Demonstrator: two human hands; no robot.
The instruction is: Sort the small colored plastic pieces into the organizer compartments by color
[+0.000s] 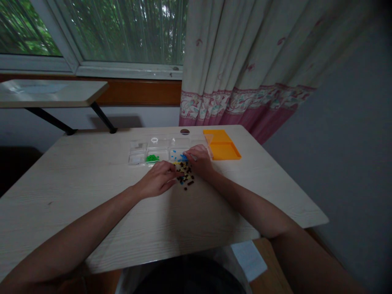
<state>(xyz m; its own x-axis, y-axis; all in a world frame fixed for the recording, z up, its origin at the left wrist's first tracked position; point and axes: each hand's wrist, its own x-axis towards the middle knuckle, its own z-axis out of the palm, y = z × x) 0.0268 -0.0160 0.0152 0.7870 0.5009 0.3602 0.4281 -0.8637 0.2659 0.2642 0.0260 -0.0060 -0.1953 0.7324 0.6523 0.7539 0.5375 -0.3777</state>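
Note:
A small heap of tiny dark, yellow and blue pieces [185,176] lies on the pale wooden table [92,183]. My left hand [159,179] rests palm down beside the heap, fingertips pinched together at its left edge. My right hand [199,160] sits just behind the heap, fingers curled, pinching a small blue piece over the clear compartment box [159,152]. That box holds green pieces [152,158] in one cell and blue pieces [177,155] in another.
An orange lid or tray [222,145] lies to the right of the clear box. A round hole [184,131] is in the table's far edge. A second desk [45,92] stands at the far left under the window; a curtain [245,61] hangs behind.

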